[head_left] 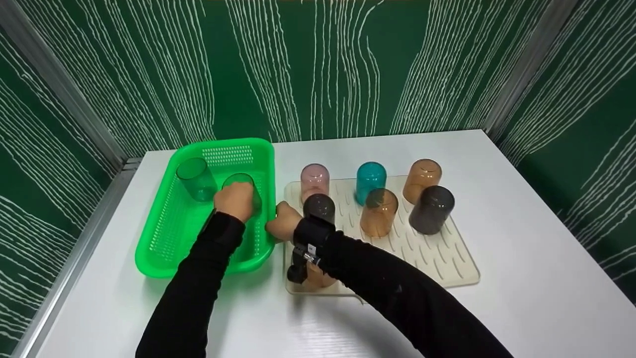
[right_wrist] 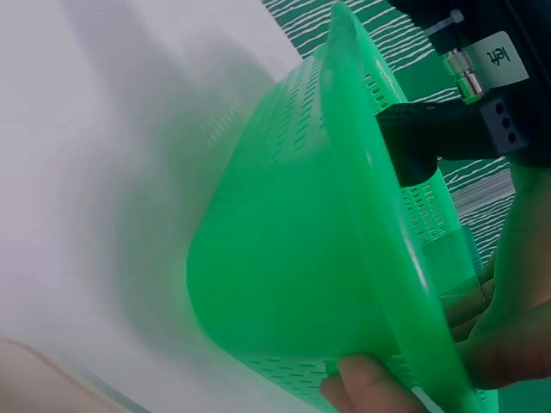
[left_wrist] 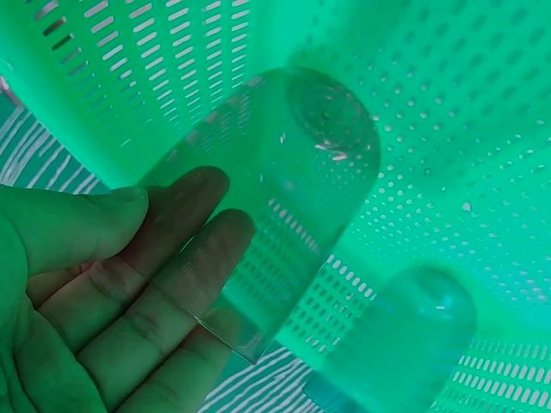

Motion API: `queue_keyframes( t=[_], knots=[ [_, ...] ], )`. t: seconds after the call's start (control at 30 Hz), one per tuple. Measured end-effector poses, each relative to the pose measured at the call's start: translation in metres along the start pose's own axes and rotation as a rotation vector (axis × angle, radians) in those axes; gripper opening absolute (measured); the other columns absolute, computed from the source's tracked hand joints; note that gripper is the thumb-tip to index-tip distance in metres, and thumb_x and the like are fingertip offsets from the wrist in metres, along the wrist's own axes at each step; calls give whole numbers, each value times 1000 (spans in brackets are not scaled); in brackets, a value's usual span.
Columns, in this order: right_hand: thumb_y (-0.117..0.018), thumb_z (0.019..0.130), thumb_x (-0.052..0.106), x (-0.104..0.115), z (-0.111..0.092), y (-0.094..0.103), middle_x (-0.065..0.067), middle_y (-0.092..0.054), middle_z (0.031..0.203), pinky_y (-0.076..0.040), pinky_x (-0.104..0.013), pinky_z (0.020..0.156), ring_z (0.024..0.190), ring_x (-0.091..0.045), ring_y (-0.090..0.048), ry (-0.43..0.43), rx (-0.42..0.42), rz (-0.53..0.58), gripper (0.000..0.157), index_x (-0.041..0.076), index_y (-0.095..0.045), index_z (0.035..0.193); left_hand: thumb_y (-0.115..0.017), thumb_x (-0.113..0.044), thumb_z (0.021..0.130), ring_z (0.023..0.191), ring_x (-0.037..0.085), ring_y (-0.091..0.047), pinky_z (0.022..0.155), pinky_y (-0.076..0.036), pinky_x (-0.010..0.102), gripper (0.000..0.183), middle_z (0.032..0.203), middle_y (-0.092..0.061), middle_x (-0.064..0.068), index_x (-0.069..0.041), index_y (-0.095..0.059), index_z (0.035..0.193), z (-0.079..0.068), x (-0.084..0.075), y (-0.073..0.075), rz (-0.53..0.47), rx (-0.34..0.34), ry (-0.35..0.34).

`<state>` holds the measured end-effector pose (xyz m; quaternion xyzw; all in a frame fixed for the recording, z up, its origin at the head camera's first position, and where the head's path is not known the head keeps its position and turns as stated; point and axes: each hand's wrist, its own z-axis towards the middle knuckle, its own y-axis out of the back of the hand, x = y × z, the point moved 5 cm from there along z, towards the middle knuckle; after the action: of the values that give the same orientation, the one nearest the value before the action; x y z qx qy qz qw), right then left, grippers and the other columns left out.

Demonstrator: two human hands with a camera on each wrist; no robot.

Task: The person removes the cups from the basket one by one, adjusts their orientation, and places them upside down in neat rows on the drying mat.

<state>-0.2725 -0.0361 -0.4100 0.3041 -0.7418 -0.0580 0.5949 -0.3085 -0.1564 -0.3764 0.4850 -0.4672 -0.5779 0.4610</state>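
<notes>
My left hand [head_left: 234,200] is inside the green basket [head_left: 205,272], pinching a see-through tumbler [left_wrist: 318,181] near its open end. Through the tumbler's wall the fingertips [left_wrist: 225,237] show, while the thumb [left_wrist: 95,228] lies at the rim. The tumbler is tilted, its rounded base pointing away from the palm. Beside it in the basket leans a bluish tumbler [head_left: 197,181]. My right hand [head_left: 284,222] grips the basket's right rim, with a fingertip [right_wrist: 370,383] against the outer wall; the rest of that hand is mostly out of its wrist view.
Right of the basket, a cream drying mat [head_left: 449,266] bears several upside-down tumblers: pink [head_left: 315,179], teal [head_left: 370,181], amber [head_left: 379,214] and dark grey [head_left: 431,211] among them. One amber tumbler [head_left: 318,278] is partly hidden under my right wrist. Patterned green walls enclose the white table [head_left: 526,223].
</notes>
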Motion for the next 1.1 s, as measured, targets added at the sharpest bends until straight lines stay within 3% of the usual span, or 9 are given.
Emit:
queue_keyframes(
  t=[0.27,0.4,0.5,0.6,0.73,0.87,1.1],
  knots=[
    [-53,84,0,-2,-1,-1,-12,-52,105,-55,-27,62,76,-17,-54,-32,31,90,44,-10,-44,126,-55,2,85,74,36,-69,61,-58,50,18,80,-71,20,-2,-66,71,-4,-2,1,4,-30,-22],
    [-53,83,-1,-1,-4,0,-7,-49,96,-48,-23,56,75,-16,-51,-23,26,76,42,-10,-47,123,-55,2,83,73,36,-69,60,-57,50,17,78,-71,20,-2,-65,71,-6,-3,3,8,-59,-36],
    [-54,82,-2,-1,-6,-1,-8,-51,95,-51,-23,56,72,-16,-54,-34,23,117,40,-10,-48,121,-56,4,83,71,36,-69,58,-57,49,17,76,-70,20,-2,-64,70,-9,-5,4,0,-76,-46],
    [-54,83,-2,-3,-8,-3,-13,-56,104,-58,-27,61,72,-18,-61,-57,34,190,42,-9,-47,124,-56,5,82,69,36,-68,58,-57,49,17,74,-69,20,-2,-63,68,-13,-6,6,-9,-92,-55],
    [-58,90,7,-1,-11,-1,-24,-47,136,-61,-35,77,97,-30,-67,-108,59,288,63,-4,-31,145,-58,4,84,67,35,-68,56,-56,49,19,70,-67,19,-3,-60,66,-19,-7,16,-33,-126,-60],
    [-58,94,21,7,-17,11,-22,-31,155,-54,-47,95,126,-40,-54,-126,75,356,79,5,-13,156,-57,3,87,66,37,-67,55,-55,49,20,66,-64,19,-3,-58,68,-30,-10,35,-65,-206,-68],
    [-52,99,37,25,-36,49,-18,-30,159,-41,-50,110,140,-39,-40,43,27,384,75,12,-14,158,-60,-16,97,62,39,-64,52,-50,50,17,72,-66,20,-1,-67,95,-59,-32,75,-152,-419,-109]
  ],
)
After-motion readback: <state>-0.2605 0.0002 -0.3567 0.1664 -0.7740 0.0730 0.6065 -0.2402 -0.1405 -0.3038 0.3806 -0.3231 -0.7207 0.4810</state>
